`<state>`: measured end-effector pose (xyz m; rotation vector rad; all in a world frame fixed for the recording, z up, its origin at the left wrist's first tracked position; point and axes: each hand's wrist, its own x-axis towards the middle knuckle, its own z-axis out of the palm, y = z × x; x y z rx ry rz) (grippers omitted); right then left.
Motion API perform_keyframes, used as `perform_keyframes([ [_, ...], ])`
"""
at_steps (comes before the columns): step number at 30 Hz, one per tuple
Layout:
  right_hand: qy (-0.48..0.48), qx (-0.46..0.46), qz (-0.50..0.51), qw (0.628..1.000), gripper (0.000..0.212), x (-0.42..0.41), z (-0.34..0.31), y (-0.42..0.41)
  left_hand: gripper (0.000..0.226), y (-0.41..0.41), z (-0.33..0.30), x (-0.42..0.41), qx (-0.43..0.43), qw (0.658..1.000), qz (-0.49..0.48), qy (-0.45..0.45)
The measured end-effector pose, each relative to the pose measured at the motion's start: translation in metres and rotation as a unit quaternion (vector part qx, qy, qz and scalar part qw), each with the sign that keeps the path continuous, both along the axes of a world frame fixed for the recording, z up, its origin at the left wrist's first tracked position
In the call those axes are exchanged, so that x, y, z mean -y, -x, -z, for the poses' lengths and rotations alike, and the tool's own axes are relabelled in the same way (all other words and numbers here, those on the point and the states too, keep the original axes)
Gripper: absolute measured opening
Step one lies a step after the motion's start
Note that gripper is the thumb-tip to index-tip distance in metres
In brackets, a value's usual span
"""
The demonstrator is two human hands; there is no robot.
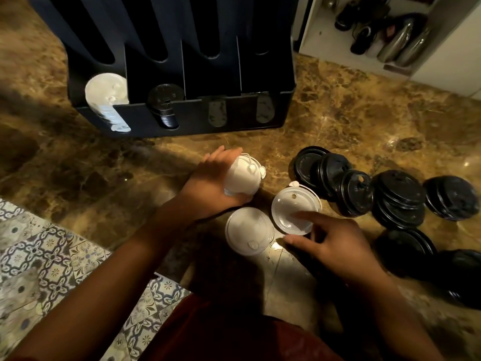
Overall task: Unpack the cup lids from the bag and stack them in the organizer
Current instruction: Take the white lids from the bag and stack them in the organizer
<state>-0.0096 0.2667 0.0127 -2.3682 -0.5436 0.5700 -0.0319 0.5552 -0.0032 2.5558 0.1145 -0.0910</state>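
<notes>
One brown marble tabletop [338, 108] under everything. At its far side, a black four-slot rack [182, 74], white lids [106, 97] in the leftmost slot, black lids [164, 102] in the next. Right of the hands, a heap [398, 201] of black lids. Left hand [214, 179] curled round a tilted stack [243, 175] of white lids, mid-tabletop. Right hand [335, 243] loosely spread, forefinger pressing a clear lid [289, 204], thumb beside its rim. Alongside, one flat white lid [248, 230].

Glossy marble counter [338, 105], translucent plastic lid [295, 208], shiny black plastic lids [398, 201]
</notes>
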Motion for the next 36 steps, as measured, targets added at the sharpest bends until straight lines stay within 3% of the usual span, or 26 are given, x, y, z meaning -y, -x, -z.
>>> perform_keyframes([
  [2,0.019,-0.022,-0.014,0.999,0.044,0.003,0.005,0.002,0.116,0.005,-0.001,-0.002,-0.005,0.998,-0.025,0.054],
  [5,0.060,-0.013,-0.031,0.998,0.049,0.008,0.010,0.003,0.110,0.013,-0.004,-0.003,-0.011,0.990,-0.072,0.123],
  [10,0.052,0.012,-0.011,0.999,0.018,0.004,0.013,0.003,0.072,0.029,-0.008,-0.001,0.082,0.989,-0.092,0.084],
  [16,-0.056,0.059,0.022,0.996,0.017,0.000,-0.003,-0.007,0.034,0.044,-0.033,0.010,0.151,0.976,-0.124,0.091],
  [22,-0.108,0.131,-0.038,0.985,0.017,-0.022,-0.043,-0.026,0.042,0.039,-0.065,0.034,0.127,0.992,0.013,0.023],
  [30,-0.182,0.089,-0.043,0.978,0.009,-0.047,-0.059,-0.031,0.027,0.034,-0.059,0.036,0.180,0.984,0.011,-0.007],
  [33,-0.240,0.079,0.022,0.967,0.019,-0.051,-0.049,-0.026,0.026,0.038,-0.059,0.035,0.161,0.982,-0.056,0.081],
  [36,-0.286,0.088,0.081,0.951,0.043,-0.052,-0.038,-0.021,0.008,0.043,-0.056,0.029,0.129,0.958,-0.145,0.211],
])
